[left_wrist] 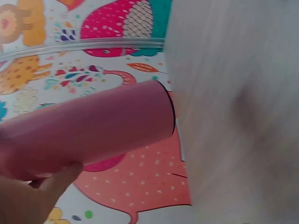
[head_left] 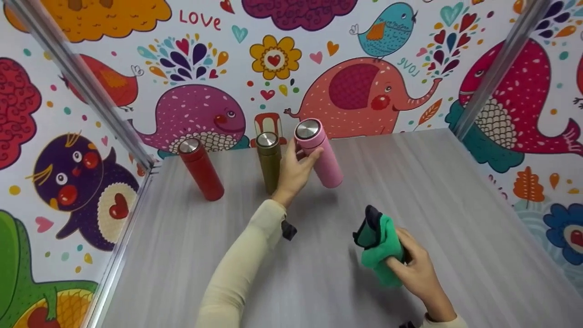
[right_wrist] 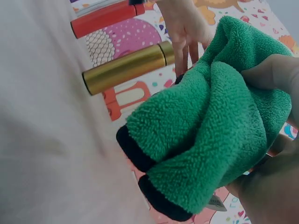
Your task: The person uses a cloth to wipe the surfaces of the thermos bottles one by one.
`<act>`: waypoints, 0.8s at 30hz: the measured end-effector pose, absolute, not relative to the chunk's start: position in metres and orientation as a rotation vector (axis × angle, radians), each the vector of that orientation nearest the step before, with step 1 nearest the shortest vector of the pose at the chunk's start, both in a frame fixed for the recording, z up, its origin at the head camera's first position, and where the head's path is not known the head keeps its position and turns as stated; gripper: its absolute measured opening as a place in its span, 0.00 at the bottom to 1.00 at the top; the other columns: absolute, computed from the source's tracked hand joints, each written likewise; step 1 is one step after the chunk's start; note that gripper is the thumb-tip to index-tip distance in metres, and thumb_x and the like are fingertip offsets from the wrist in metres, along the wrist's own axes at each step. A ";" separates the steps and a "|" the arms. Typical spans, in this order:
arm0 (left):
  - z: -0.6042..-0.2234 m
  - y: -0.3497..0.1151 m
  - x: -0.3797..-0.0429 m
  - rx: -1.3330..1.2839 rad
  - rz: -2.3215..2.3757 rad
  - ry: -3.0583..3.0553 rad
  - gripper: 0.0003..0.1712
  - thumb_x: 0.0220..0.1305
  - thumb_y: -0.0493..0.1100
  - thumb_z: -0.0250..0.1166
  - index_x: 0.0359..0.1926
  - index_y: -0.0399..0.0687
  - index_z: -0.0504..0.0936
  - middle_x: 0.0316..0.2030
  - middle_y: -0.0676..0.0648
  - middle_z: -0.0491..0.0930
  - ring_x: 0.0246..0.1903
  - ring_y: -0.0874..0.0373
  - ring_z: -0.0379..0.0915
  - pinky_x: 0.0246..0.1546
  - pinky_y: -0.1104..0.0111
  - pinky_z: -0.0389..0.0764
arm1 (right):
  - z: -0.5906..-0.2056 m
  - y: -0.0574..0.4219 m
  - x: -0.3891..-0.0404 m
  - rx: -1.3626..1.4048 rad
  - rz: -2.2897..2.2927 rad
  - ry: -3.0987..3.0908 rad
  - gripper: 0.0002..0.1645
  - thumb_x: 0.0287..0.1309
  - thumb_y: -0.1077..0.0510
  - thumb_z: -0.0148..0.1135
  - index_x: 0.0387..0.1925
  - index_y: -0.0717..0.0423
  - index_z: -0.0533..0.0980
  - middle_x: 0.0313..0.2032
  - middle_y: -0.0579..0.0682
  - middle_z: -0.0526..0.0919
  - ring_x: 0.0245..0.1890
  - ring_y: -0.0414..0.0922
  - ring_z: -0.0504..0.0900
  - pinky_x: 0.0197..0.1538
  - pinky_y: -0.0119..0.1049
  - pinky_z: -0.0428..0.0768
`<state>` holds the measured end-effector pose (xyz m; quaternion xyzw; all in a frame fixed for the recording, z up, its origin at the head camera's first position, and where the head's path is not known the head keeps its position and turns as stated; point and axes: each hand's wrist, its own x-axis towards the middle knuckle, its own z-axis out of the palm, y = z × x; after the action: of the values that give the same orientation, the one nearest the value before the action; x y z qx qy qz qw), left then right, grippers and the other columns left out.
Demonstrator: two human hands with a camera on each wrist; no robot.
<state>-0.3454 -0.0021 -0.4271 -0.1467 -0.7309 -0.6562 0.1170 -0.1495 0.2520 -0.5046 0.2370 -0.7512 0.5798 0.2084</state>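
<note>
My left hand [head_left: 293, 173] grips a pink thermos bottle [head_left: 329, 163] with a silver lid, near its top. In the left wrist view the bottle's lower body [left_wrist: 126, 119] shows close to the table, and I cannot tell whether its base touches. Just left of that hand stands an olive-gold bottle [head_left: 268, 159], partly hidden by the hand and wrist. Farther left is a red bottle [head_left: 202, 171]. My right hand [head_left: 416, 266] holds a bunched green towel [head_left: 387, 250] with black edging above the table, thumb pressed into its folds [right_wrist: 210, 116].
The grey wood-grain table [head_left: 173, 255] meets patterned walls at the back and both sides. Metal corner posts [head_left: 82, 86] stand at the back corners. A small black piece [head_left: 288, 230] shows by the left wrist.
</note>
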 end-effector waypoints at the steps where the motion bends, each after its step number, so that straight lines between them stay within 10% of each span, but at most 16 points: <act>1: -0.430 0.000 -0.352 -0.427 -1.900 -2.166 0.45 0.64 0.58 0.69 0.74 0.47 0.60 0.64 0.46 0.72 0.60 0.52 0.73 0.58 0.63 0.76 | -0.506 0.253 -0.148 0.635 1.623 -2.099 0.38 0.47 0.88 0.56 0.63 0.71 0.71 0.56 0.56 0.77 0.49 0.44 0.78 0.46 0.28 0.80; 24: -0.479 0.047 -0.397 -0.414 -1.773 -2.467 0.48 0.65 0.57 0.68 0.78 0.52 0.55 0.69 0.46 0.68 0.65 0.53 0.68 0.63 0.60 0.71 | -0.518 0.256 -0.137 0.502 1.726 -2.139 0.37 0.49 0.86 0.56 0.62 0.66 0.74 0.53 0.59 0.78 0.47 0.46 0.77 0.48 0.30 0.79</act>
<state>-0.3971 0.0472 -0.4786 -0.1350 -0.8040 -0.5779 0.0375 -0.1366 0.2558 -0.5176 0.1769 -0.7541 0.6084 0.1728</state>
